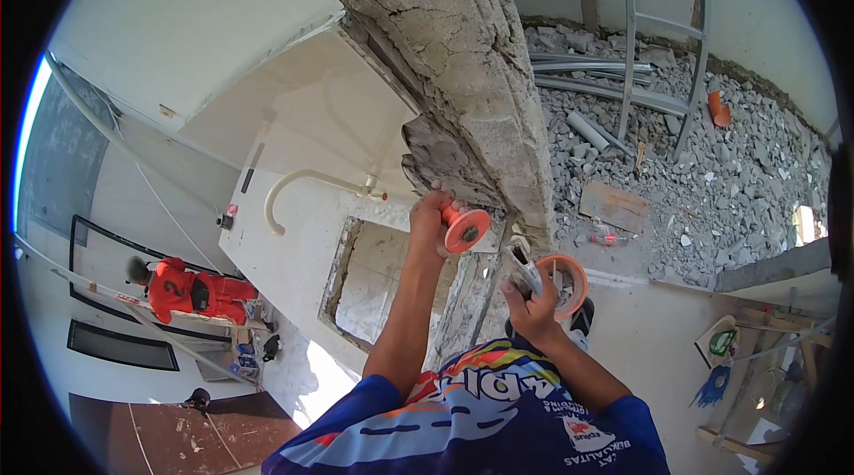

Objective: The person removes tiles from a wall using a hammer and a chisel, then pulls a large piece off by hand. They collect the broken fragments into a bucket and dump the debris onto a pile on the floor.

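Left hand on a round-guarded tool, right hand on a metal one, below the rough concrete column.
The left hand [429, 215] is closed around the grip of the orange-guarded tool [466, 232], just beside the column's [498, 92] lower end. Its round guard faces up toward the wearer; its long axis seems to run from the guard back past the fist toward the broken wall edge [445, 150], though the far tip cannot be made out. The right hand [536, 317] is closed around the grey metal tool [527, 269], whose raised end slants up and left toward the guard, apart from it. The left hand is nearer the broken edge; the orange bucket [582, 284] is just right of the metal tool.
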The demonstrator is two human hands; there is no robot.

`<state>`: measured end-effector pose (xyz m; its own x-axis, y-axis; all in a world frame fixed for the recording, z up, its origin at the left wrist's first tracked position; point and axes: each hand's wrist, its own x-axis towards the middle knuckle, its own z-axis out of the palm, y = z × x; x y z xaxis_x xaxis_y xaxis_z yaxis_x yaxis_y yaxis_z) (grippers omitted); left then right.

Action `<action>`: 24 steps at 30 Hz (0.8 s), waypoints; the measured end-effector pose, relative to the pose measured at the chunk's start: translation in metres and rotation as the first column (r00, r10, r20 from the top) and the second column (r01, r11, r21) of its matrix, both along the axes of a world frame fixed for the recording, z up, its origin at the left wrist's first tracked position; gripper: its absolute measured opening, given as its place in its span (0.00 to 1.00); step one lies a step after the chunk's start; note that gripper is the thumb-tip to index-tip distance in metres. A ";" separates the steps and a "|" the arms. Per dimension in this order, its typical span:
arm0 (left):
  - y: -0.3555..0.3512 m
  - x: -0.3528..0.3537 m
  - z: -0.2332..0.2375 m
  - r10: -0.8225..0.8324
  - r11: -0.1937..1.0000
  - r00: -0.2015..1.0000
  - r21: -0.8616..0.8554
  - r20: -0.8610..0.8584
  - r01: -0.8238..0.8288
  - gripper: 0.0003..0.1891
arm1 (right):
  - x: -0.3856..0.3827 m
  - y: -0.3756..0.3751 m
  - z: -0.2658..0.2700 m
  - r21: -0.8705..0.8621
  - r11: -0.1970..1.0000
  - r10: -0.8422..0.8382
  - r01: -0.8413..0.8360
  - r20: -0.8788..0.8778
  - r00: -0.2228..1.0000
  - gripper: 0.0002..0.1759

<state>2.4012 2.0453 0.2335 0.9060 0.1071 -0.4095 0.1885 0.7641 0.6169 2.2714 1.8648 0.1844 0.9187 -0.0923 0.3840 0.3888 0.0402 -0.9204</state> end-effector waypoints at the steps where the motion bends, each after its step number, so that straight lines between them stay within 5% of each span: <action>1: 0.002 0.001 0.000 -0.006 1.000 1.000 -0.011 0.008 0.006 0.15 | -0.002 0.000 -0.007 0.012 1.000 0.006 -0.007 0.067 0.998 0.14; 6: 0.006 0.004 0.001 -0.003 0.998 1.000 -0.057 0.006 0.003 0.18 | 0.017 0.038 -0.041 0.296 0.955 -0.145 0.027 0.386 0.911 0.16; 7: 0.006 0.005 0.001 0.010 0.997 1.000 -0.076 0.002 -0.010 0.19 | 0.019 0.027 -0.055 -0.189 0.978 -0.012 0.083 0.346 0.938 0.20; 10: 0.019 0.009 -0.016 -0.026 0.996 1.000 -0.090 -0.007 0.025 0.21 | 0.020 0.024 -0.028 -0.313 0.937 0.087 -0.158 -0.229 0.970 0.21; 13: 0.015 0.007 -0.006 -0.013 0.998 1.000 -0.063 0.009 0.014 0.18 | 0.010 0.009 -0.027 -0.212 0.970 0.147 -0.120 0.117 0.982 0.21; 15: 0.016 0.010 -0.009 -0.034 0.998 0.999 -0.057 0.008 0.034 0.17 | 0.009 0.026 -0.040 0.133 0.985 0.051 -0.108 0.375 0.926 0.19; 18: 0.015 0.007 -0.010 -0.040 0.998 0.999 -0.047 -0.006 0.040 0.15 | 0.013 0.033 -0.036 -0.355 0.933 0.022 -0.063 -0.119 0.993 0.19; 24: 0.007 -0.001 -0.005 -0.009 1.000 1.000 -0.023 -0.007 0.008 0.16 | 0.005 0.019 -0.044 -0.269 0.959 0.093 -0.092 -0.007 0.996 0.19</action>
<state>2.3998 2.0523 0.2289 0.9038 0.0898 -0.4185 0.1995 0.7766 0.5976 2.2764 1.8835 0.1403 0.9161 0.1004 0.3882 0.4003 -0.1724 -0.9000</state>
